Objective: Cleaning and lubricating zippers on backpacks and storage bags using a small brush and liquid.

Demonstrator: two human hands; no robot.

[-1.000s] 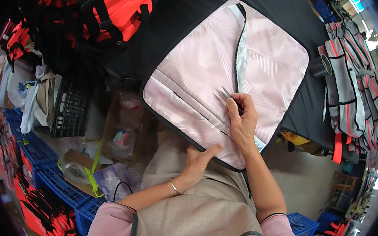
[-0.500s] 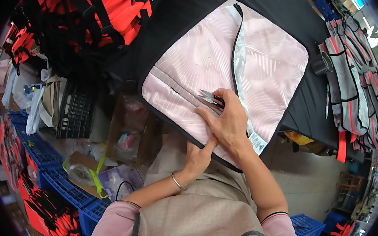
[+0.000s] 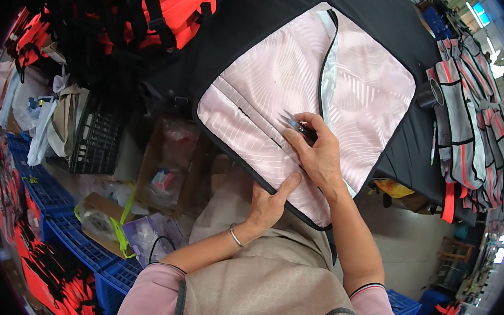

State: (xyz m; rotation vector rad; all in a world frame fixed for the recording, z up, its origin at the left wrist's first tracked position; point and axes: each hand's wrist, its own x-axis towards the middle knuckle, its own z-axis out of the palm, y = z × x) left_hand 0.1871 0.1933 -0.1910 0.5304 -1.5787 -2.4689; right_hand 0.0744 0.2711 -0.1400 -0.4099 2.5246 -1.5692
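Note:
A square pink patterned fabric piece with black binding lies partly on the black-covered table and reaches over its near edge. A grey-white strip with black edging crosses it. My left hand grips the near bound edge, thumb on top and fingers hidden underneath. Above the fabric, my right hand is closed around small black-handled thread snips, their blades pointing to the far left. A seam with a dark slit runs across the piece just left of the blades.
Red and black bags are heaped at the far left of the table. Grey bags with red trim hang over its right side, beside a dark cup-like cylinder. A black crate, cardboard box and blue crates stand left.
The view has shifted slightly, moving the fabric a little rightward. My right hand has turned the snips slightly, and my left thumb now lies on the fabric apart from my right wrist.

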